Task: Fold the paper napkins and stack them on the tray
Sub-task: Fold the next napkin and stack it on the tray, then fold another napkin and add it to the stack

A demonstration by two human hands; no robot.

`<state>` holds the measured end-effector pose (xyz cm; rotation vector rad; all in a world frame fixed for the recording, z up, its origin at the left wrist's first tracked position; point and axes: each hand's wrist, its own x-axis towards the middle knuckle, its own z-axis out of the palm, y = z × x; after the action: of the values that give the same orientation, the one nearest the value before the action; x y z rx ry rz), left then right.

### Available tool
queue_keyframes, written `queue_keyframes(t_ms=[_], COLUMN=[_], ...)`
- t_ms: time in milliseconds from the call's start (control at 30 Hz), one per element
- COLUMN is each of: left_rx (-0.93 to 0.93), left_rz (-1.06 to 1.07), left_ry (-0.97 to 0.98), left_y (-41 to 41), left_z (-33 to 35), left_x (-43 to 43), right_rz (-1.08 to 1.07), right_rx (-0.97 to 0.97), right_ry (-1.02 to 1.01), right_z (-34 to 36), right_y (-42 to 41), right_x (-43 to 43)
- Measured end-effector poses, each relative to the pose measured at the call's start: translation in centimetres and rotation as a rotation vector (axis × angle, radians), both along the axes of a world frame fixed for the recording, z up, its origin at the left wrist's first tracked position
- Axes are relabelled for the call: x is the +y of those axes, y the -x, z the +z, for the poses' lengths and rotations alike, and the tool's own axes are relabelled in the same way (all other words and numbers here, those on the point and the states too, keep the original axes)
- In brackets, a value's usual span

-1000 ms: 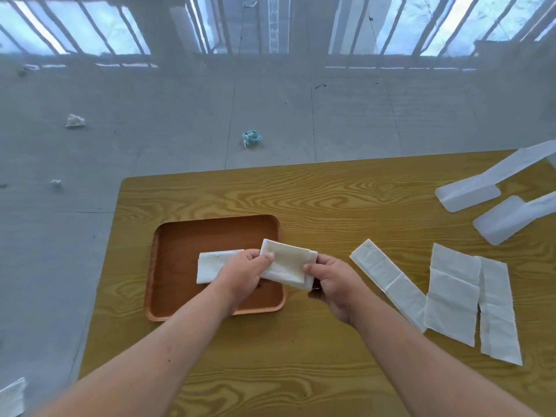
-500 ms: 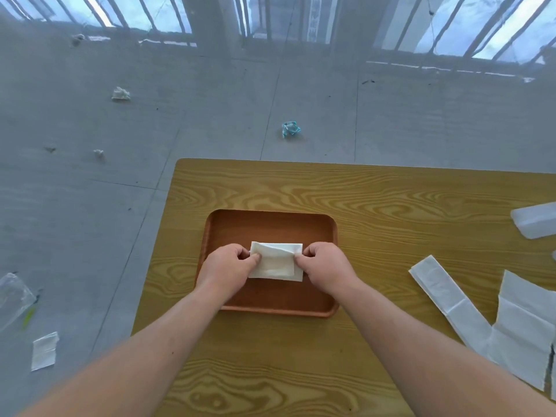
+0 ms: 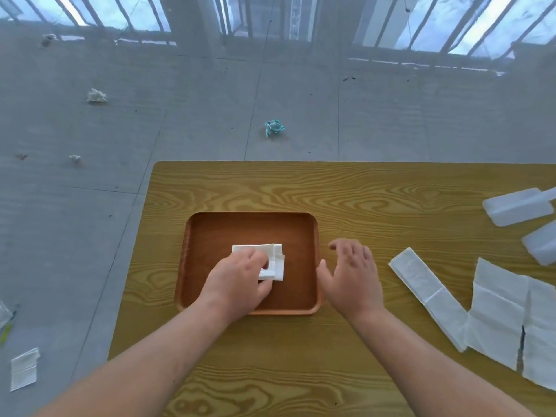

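The left hand lay palm down on the folded napkins in the brown tray. Its fingers were together and a little bent, pressing on the white paper. The thumb lay at the near edge of the pile. I could not tell if it pinched the paper or only pushed it flat. The napkins sat in the middle of the tray, one on top of the other, with the edges not quite lined up.

The right hand was open, with its fingers spread. It held nothing. It was over the wooden table, just beside the right rim of the tray, and looked a bit blurry.

More napkins waited on the table to the right. One was a long folded strip. Next to it, and touching it, lay wide unfolded napkins. Two see-through plastic packs were near the far right edge.
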<state>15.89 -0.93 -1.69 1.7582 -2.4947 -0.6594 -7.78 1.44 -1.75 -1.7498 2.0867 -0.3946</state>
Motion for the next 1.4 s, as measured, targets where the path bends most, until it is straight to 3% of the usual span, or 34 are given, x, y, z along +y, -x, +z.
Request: queue_keyframes(t_ms=[167, 300, 600, 733, 900, 1000, 1100, 1200, 1300, 1400], left_rx=[-0.072, -0.095, -0.145, -0.262, -0.352, -0.221, 0.074, 0.306, 0.432, 0.587], left_rz=[-0.333, -0.381, -0.291, -0.304, -0.233, -0.098, 0.198, 0.414, 0.427, 0.329], left_ry=[-0.003, -0.013, 0.015, 0.001, -0.051, -0.183, -0.417, -0.465, -0.545, -0.767], left_y=[6.6, 11.4, 15.7, 16.3, 17.4, 17.7, 17.8, 18.2, 19.5, 21.2], left_z=[-0.2, -0.6, -1.0, -1.4, -1.5, -1.0, -0.4, 0.6, 1.8, 2.6], left_x=[1.1, 2.6, 2.8, 2.2, 1.7, 1.1, 0.6, 0.1, 0.4, 0.9], right_rz=[-0.195, -0.27, 0.317, 0.274, 0.184, 0.231, 0.24, 0.253, 0.19, 0.093], right_rx=[0.118, 0.107, 0.029, 0.007, 0.066, 0.063, 0.036, 0.004, 0.009, 0.002], right_ry=[-0.099, -0.214, -0.213, -0.141, -0.197, -0.212, -0.216, -0.206, -0.133, -0.096], right_z=[-0.7, -1.1, -1.9, -1.6, -1.7, -1.9, -1.9, -1.6, -1.2, -1.3], right_y=[8.4, 11.8, 8.0, 9.0, 12.7, 13.7, 13.5, 12.9, 13.2, 14.7], right_x=[4.7, 7.4, 10.0, 11.1, 12.1, 12.5, 12.5, 12.2, 12.4, 13.0])
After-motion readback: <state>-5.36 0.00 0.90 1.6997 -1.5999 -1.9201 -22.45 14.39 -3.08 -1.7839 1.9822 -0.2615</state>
